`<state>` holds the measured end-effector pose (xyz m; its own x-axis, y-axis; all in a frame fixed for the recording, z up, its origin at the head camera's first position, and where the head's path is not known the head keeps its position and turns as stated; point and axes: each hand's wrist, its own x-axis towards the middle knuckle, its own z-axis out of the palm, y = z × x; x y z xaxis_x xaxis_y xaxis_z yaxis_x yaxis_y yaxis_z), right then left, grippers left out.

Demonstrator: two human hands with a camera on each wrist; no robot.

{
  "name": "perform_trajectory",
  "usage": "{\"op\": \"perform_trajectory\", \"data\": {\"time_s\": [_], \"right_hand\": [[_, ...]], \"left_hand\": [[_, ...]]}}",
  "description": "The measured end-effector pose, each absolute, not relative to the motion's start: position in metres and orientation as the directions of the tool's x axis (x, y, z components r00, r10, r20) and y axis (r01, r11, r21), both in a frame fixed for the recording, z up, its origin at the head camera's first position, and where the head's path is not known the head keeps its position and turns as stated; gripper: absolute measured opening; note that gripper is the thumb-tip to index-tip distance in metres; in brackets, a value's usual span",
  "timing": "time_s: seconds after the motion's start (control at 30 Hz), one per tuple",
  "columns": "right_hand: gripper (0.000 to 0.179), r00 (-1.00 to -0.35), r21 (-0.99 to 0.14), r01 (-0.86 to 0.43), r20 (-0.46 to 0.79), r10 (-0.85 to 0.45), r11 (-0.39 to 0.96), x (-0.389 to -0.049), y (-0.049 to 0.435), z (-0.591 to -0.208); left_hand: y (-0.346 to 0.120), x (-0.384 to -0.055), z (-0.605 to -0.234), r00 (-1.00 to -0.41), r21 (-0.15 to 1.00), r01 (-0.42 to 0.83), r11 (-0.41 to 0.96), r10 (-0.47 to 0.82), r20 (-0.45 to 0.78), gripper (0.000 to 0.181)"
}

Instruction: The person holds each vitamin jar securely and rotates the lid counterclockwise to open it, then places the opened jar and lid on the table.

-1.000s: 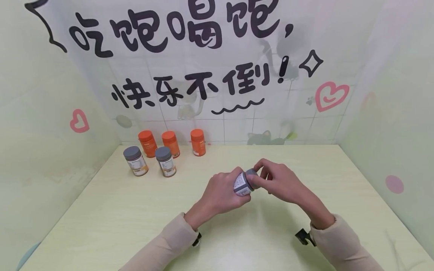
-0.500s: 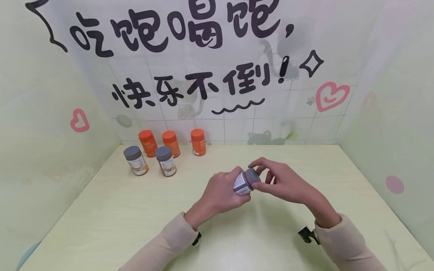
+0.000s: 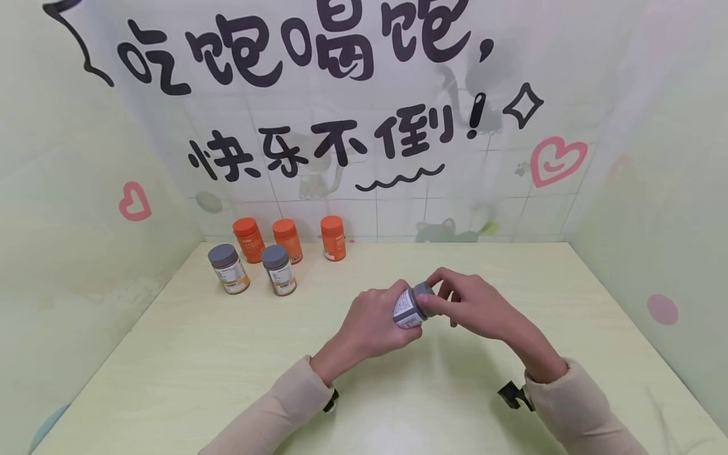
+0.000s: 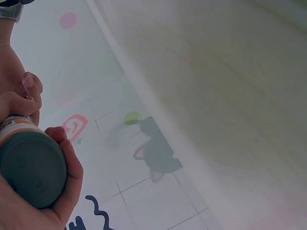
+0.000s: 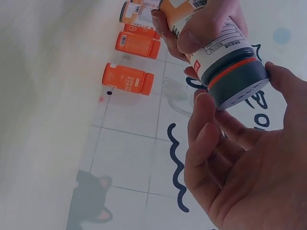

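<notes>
My left hand grips a small bottle with a white label, tilted above the table. Its dark, flat base faces the left wrist camera, with fingers wrapped along the side. A ribbed dark grey screw cap tops it, and an orange band shows just under the cap in the right wrist view. My right hand has its thumb and fingertips on opposite sides of that cap, pinching it. The other fingers of this hand are bent below it.
At the back left of the pale table stand two grey-capped bottles and three orange bottles. A printed wall sheet rises behind the table's far edge.
Half a second ago the right hand's fingers were spread wider at the cap; now they have closed in and turned round it again. The left hand and bottle have stayed in place.
</notes>
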<state>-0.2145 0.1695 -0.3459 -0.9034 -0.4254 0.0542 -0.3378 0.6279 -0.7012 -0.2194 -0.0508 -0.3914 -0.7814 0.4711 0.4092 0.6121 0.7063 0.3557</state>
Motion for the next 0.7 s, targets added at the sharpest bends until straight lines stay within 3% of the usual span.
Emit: {"op": "perform_trajectory", "data": {"time_s": [0.43,0.7], "right_hand": [[0.035,-0.853,-0.726,-0.413,0.097,-0.514,0.549,-0.2136,0.1735,-0.3444],[0.045,-0.824,-0.687,-0.477,0.133,-0.551,0.547,-0.2129,0.1753,-0.3423]], "left_hand": [[-0.0499,-0.2205,-0.3912,-0.776,0.348,0.618,0.705,0.476,0.414,0.042],[-0.0513,-0.2197,-0.3922,-0.781,0.360,0.614,0.703,0.473,0.408,0.045]]}}
